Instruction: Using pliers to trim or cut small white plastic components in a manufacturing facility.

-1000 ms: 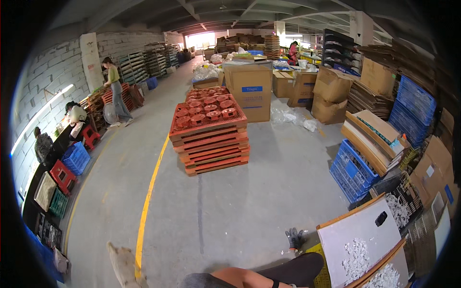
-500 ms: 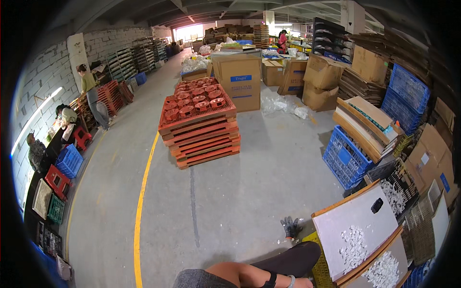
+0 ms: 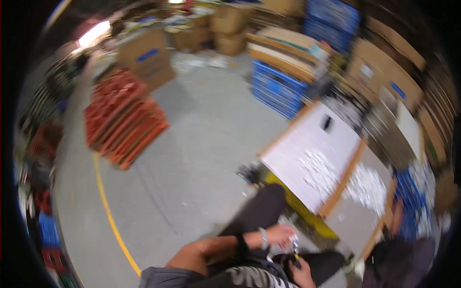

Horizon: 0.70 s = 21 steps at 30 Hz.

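My left hand (image 3: 282,236) is over my lap, its fingers pinched on a small white piece (image 3: 295,238) smeared by motion. Just below it my right hand (image 3: 303,275) is wrapped round a small hand tool with a black-and-yellow handle (image 3: 297,261). The tool's tip points up at the white piece; whether they touch I cannot tell. To the right of my knees, a white-topped board (image 3: 285,151) carries a heap of small white pieces (image 3: 318,172) and a black object (image 3: 327,123). A second pile of white pieces (image 3: 366,188) lies on the grey board (image 3: 348,225) beside it.
A dark glove (image 3: 249,173) lies on the floor near my knee. Under the boards stands a yellow crate (image 3: 302,211). Beyond are a blue crate (image 3: 276,89), stacked red pallets (image 3: 127,127) and a cardboard box (image 3: 149,60). A dark rounded shape (image 3: 398,264) sits close at the right.
The view has swung right and down, so the boards moved toward the middle. Both my hands now show, with the white piece and the tool; before, only my left wrist showed at the lower edge.
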Each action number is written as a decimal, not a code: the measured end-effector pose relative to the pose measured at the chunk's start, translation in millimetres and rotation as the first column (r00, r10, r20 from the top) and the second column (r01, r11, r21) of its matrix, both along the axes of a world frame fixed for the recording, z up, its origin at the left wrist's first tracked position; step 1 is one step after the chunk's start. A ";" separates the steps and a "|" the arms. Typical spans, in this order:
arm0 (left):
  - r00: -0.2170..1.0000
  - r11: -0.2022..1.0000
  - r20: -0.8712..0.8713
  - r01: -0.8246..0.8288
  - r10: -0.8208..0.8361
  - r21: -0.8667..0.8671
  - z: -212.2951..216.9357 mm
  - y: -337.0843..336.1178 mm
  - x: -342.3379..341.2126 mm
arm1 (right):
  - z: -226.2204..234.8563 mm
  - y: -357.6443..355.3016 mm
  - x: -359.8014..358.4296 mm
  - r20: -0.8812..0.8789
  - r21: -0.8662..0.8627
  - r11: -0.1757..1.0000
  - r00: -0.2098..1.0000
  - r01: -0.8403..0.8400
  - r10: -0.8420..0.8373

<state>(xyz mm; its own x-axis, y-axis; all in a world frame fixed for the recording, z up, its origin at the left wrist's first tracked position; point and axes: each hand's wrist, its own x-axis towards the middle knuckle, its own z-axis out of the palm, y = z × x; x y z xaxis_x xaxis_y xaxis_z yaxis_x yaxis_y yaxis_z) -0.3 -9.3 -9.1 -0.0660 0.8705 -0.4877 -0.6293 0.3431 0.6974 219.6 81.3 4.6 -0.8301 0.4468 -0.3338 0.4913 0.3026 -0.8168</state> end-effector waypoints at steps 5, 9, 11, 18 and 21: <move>0.998 1.000 -0.061 -0.006 0.006 0.008 4.0 -4.7 -15.2 | 20.6 -9.5 -17.3 0.131 -0.127 0.992 0.991 -0.010 0.026; 0.995 0.999 -0.103 0.018 -0.014 0.040 14.4 -0.8 -10.2 | 32.9 -6.9 -13.2 0.099 -0.206 0.978 0.995 0.039 -0.019; 0.997 0.999 -0.072 0.011 -0.007 0.052 16.3 1.2 -3.7 | 43.3 -5.9 -12.1 0.183 -0.232 0.973 0.982 0.001 0.043; 0.997 0.997 0.023 -0.068 0.068 0.037 22.1 -3.5 -3.6 | 47.5 -12.7 -8.8 0.101 -0.094 0.995 0.995 -0.013 0.022; 0.996 0.996 0.038 -0.076 0.075 0.039 22.2 -3.7 -4.2 | 48.2 -12.6 -10.7 0.082 -0.055 0.998 0.996 -0.025 0.030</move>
